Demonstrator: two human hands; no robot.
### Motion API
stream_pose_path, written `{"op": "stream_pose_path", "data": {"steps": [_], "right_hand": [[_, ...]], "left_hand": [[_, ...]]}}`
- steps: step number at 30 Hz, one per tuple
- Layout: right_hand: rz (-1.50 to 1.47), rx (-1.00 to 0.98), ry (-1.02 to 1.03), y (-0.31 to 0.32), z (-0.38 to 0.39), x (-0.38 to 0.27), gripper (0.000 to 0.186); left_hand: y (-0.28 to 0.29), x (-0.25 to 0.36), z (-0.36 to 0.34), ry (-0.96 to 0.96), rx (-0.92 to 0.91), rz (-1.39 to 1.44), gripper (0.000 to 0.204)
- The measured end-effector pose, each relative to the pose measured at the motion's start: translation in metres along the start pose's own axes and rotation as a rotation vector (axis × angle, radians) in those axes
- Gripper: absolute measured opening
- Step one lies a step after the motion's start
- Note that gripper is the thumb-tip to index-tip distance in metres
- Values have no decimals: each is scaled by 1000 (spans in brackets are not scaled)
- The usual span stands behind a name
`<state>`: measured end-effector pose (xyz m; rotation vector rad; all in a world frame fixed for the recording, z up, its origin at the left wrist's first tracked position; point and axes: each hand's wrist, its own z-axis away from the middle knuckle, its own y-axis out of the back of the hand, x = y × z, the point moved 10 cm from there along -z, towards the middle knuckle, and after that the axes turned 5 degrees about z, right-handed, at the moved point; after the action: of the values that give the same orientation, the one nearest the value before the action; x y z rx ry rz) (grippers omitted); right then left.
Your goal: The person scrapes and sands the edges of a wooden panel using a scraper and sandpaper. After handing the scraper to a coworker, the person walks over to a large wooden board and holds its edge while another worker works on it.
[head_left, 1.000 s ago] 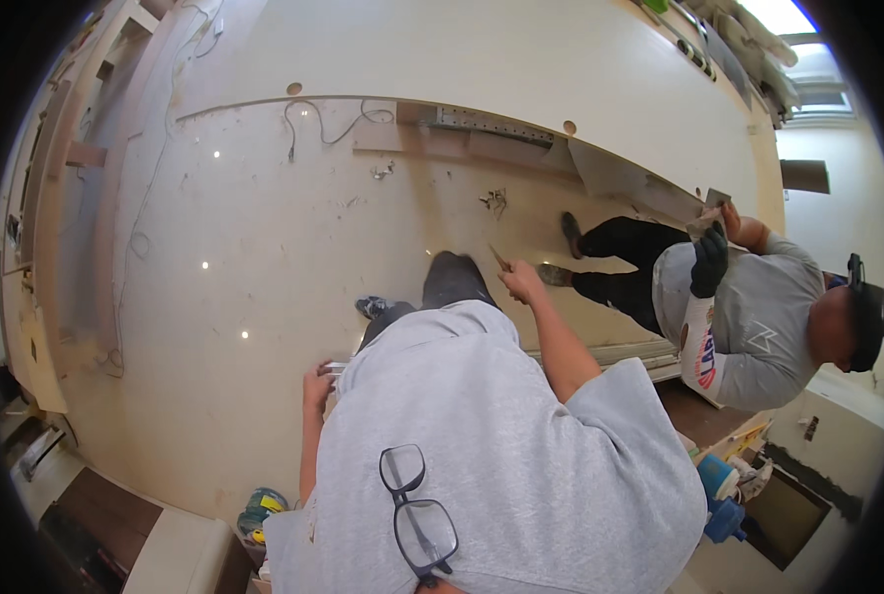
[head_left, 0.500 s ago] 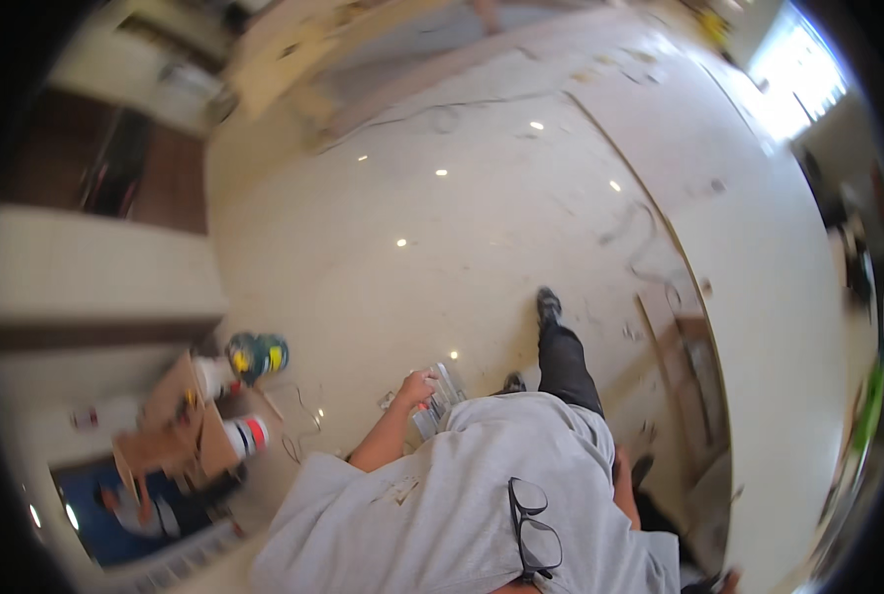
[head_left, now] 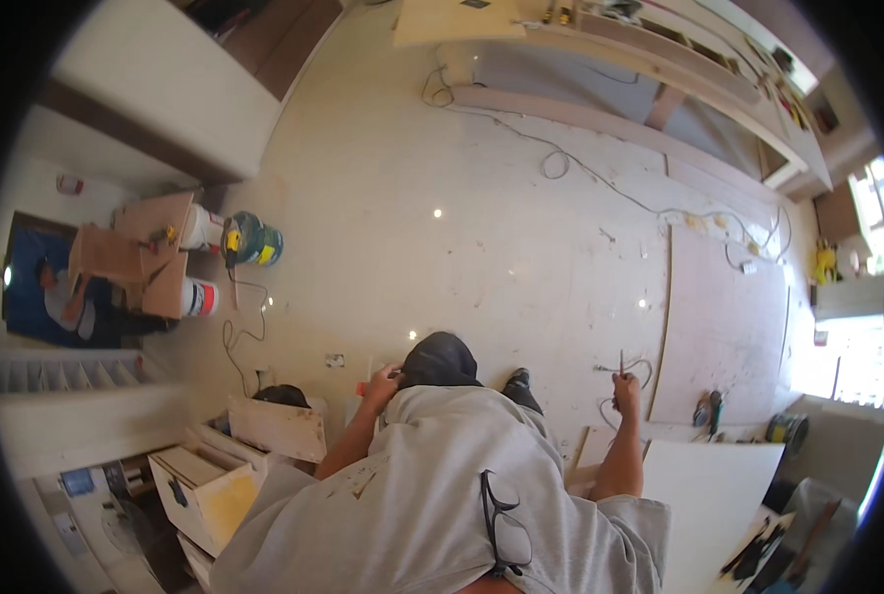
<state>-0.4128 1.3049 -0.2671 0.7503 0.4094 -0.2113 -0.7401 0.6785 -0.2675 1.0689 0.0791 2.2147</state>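
My left hand [head_left: 381, 386] is closed beside my raised dark-trousered knee [head_left: 440, 361]. Next to its fingers shows a red-orange part of the clear plastic case [head_left: 362, 389]; my arm and body hide most of the case. Out to the right, my right hand [head_left: 625, 392] is raised over the floor, its fingers closed round a thin pencil-like stick [head_left: 621, 362] that points away from me. Beyond that hand, a thin cable [head_left: 643, 364] lies on the tiles.
A flat board [head_left: 714, 327] lies on the right, a white panel [head_left: 704, 495] nearer. Across the far side stands a wooden workbench [head_left: 650, 40] with tools. To the left are a green bucket [head_left: 254, 241], white buckets [head_left: 200, 297] and a wooden drawer box [head_left: 204, 485]. A cable [head_left: 551, 148] crosses the floor.
My view has turned to the right and I have stepped on. My right hand has come up from my side, showing the stick. The case in my left hand is now mostly hidden.
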Motion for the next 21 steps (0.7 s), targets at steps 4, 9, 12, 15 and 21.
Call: {"op": "stream_pose_path", "data": {"steps": [4, 9, 12, 15, 21], "right_hand": [[79, 38, 55, 26, -36, -119, 31], [329, -118, 96, -47, -52, -200, 34], [287, -240, -23, -120, -49, -217, 33], [376, -356, -88, -172, -43, -263, 34], [381, -323, 117, -221, -53, -491, 30]], "left_hand": [[15, 28, -5, 230, -87, 239, 42], [58, 5, -78, -331, 17, 30, 41], [99, -63, -148, 2, 141, 49, 39], [113, -17, -170, 74, -74, 59, 47], [219, 100, -232, 236, 89, 477, 54]]}}
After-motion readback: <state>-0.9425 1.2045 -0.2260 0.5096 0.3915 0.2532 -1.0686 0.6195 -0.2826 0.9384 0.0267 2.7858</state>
